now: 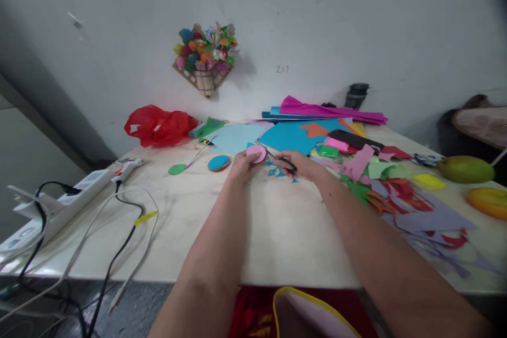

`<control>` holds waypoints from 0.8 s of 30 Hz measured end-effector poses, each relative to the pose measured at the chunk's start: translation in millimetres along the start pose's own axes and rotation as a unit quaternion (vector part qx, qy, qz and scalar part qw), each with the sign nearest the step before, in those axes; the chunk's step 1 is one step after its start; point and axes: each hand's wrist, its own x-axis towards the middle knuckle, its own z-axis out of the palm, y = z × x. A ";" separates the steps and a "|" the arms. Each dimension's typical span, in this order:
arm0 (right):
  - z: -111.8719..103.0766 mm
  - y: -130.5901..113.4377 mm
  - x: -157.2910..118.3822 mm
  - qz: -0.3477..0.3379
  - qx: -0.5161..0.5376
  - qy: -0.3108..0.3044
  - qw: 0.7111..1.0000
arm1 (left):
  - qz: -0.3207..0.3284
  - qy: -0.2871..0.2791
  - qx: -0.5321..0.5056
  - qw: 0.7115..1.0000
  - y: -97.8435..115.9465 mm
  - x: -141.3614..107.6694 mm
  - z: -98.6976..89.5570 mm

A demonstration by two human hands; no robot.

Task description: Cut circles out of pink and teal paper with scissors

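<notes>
Scissors (292, 165) are resting in your right hand (301, 165), whose fingers are wrapping the black handles, while your left hand (240, 166) is pinching a pink disc (256, 154) by its left side. Your hands are working near each other but not touching, over the middle of the table (293, 232). The blades are lying along the disc's upper right edge, their gap being too small to judge, and a bit of blue paper (249, 144) is showing past the upper left rim, so you are probably trimming blue along the pink curve. You are likely getting the smoothest edge if you are turning the layers into the blades rather than swinging your right wrist, and taking short bites so no flat corners are forming. Firm pressing near the rim should be stopping the thin layers from slipping; your left fingertips should be staying out of the blades' line. Small, pointed blue scraps (276, 172) are lying below the blades. To the left, a round stack (218, 162) is showing blue on top and orange beneath, and a flat green disc (177, 169) is lying beyond it. Behind your hands a smooth blue sheet (291, 136) is spreading out; to the right, ragged offcuts (412, 198) are overlapping in lilac, red and orange.
</notes>
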 end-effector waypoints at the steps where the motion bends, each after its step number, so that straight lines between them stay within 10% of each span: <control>1: -0.4 0.8 0.4 0.004 0.004 -0.006 1.000 | -0.001 0.001 0.000 1.000 -0.5 0.2 0.1; 24: 3.0 -4.8 -4.3 0.008 0.010 0.008 1.000 | -0.015 0.007 -0.013 1.000 2.6 -2.5 2.8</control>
